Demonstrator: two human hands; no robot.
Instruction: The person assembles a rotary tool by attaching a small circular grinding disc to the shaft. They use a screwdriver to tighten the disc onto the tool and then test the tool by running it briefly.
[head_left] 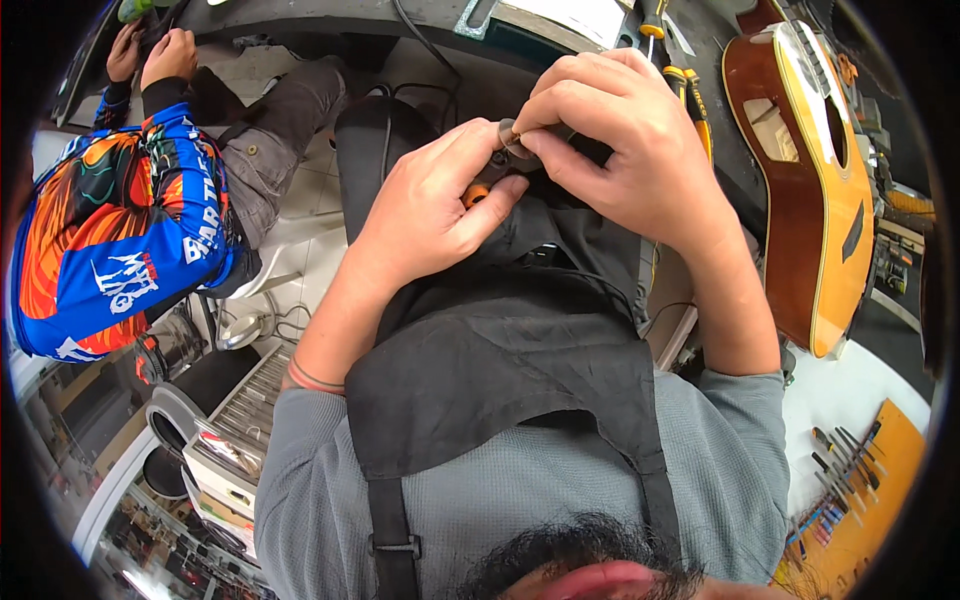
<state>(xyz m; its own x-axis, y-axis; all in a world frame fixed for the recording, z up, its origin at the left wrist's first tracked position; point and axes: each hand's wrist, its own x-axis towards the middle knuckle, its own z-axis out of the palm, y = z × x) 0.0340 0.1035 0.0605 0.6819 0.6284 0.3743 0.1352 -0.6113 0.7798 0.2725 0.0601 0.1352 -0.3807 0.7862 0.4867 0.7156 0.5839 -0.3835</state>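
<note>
My left hand point(430, 205) is closed around a small dark tool with an orange part point(476, 194), held above my lap. Most of the tool's body is hidden by the fingers. At its upper end, between my two hands, shows a small greyish round piece point(508, 131). My right hand point(625, 140) is closed in a pinch, its thumb and forefinger tips meeting at the edge of that round piece. What the pinch holds is too small and covered to make out. A black apron point(500, 370) lies beneath both hands.
An acoustic guitar point(848, 210) lies to the right. Yellow-and-black hand tools point(690, 95) rest by the bench edge beyond my right hand. At the left, another person in a blue and orange shirt point(130, 230) works at the bench. A wooden rack point(890, 480) with slim tools hangs lower right.
</note>
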